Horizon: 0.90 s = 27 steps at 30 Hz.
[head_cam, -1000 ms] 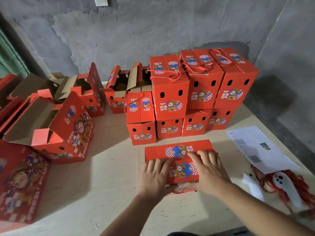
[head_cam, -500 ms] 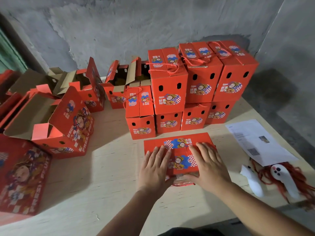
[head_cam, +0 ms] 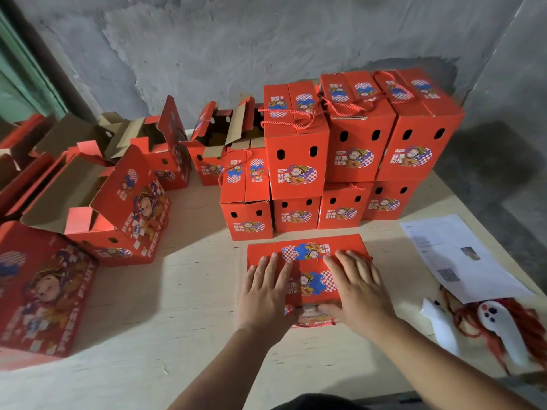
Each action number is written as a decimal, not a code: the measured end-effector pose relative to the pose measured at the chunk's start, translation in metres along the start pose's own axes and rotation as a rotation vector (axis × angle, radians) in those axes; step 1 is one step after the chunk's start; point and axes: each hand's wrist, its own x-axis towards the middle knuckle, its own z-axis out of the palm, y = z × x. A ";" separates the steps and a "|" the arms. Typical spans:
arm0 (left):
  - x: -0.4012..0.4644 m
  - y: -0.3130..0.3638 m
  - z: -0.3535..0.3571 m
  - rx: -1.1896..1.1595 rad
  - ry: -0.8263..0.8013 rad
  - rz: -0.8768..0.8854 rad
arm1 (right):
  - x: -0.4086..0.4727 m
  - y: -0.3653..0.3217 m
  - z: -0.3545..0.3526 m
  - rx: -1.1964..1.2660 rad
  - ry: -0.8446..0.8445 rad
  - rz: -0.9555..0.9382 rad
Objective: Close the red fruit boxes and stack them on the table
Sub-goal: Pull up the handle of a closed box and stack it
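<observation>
Head view, looking down on a pale wooden table (head_cam: 177,306). Closest in, a closed red box (head_cam: 307,261) under both palms, long axis running left to right, parallel to the near table edge, printed lid flaps facing up. Left hand (head_cam: 266,291) flat on the left half, fingers straight and spread toward the far edge, pressing rather than gripping. Right hand (head_cam: 358,285) flat on the right half, fingers likewise straight, thumb (head_cam: 328,307) reaching down over the near face beside the red rope handle (head_cam: 313,324). Neither hand clenched, nothing pinched; both simply bearing down on the lid. Directly beyond the fingertips, just apart from the box's far edge, the stack of closed boxes (head_cam: 340,155): two tiers on the right, and at the left end a single low box (head_cam: 245,202) with no second tier on it. Probably the open slot for the pressed box, lying straight ahead and slightly left, so nearer the left hand. Likely next need: palms shifting to the short ends, one per side, then a lift forward and up without turning the long axis much. Off to the left, several open boxes (head_cam: 97,202) with flaps raised, not yet closed. To the right, a printed sheet (head_cam: 453,255) and a white controller (head_cam: 500,329) lying on red cord, well clear of the lifting path.
</observation>
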 end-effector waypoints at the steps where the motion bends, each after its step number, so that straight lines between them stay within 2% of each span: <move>1: -0.002 0.003 -0.002 0.001 -0.003 -0.023 | 0.005 0.007 -0.002 0.000 -0.026 -0.031; 5: -0.009 0.029 -0.017 0.040 -0.011 -0.154 | 0.026 0.035 -0.010 -0.033 -0.145 -0.109; 7: -0.008 0.045 -0.027 0.050 -0.012 -0.229 | 0.032 0.039 -0.013 -0.006 -0.151 0.033; 9: -0.005 0.060 -0.038 0.037 -0.046 -0.271 | 0.034 0.041 -0.011 0.125 -0.103 0.181; 11: -0.002 0.071 -0.051 -0.010 -0.070 -0.272 | 0.037 0.042 -0.004 0.375 -0.128 0.200; 14: 0.003 0.071 -0.067 -0.174 -0.086 -0.246 | 0.046 0.035 -0.006 0.951 -0.301 0.292; 16: 0.009 0.060 -0.070 -0.337 -0.095 -0.203 | 0.052 0.027 -0.010 1.190 -0.269 0.400; 19: 0.015 0.038 -0.062 -0.567 -0.100 -0.077 | 0.057 0.010 -0.010 1.191 -0.132 0.449; 22: 0.017 0.019 -0.040 -0.512 -0.076 -0.081 | 0.054 -0.006 -0.004 1.080 -0.121 0.460; 27: 0.021 0.012 -0.028 -0.507 -0.083 -0.085 | 0.060 -0.014 -0.009 1.124 -0.134 0.539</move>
